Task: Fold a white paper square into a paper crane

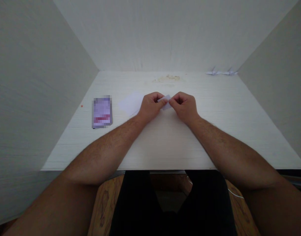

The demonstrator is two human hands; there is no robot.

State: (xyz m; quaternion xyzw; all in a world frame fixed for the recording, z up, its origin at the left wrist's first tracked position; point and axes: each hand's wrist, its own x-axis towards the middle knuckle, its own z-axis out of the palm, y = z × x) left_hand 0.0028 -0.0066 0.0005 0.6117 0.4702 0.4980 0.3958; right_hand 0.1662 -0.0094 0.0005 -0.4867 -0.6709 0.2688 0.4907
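Between my two hands, above the middle of the white table, is a small folded piece of white paper (167, 97). My left hand (152, 105) pinches its left side between thumb and fingers. On the right side, my right hand (184, 105) grips the paper's edge with thumb and forefinger. Some of the paper is hidden behind the fingers. Just left of my left hand, pale white sheets of paper (131, 102) lie flat on the table, partly covered by that hand.
A phone-sized item with a blurred purple screen (102, 111) lies on the table's left. Folded white paper shapes (221, 73) stand by the back right corner. Brownish stains (168, 78) mark the tabletop (165, 144) near the back wall. Pale walls enclose three sides.
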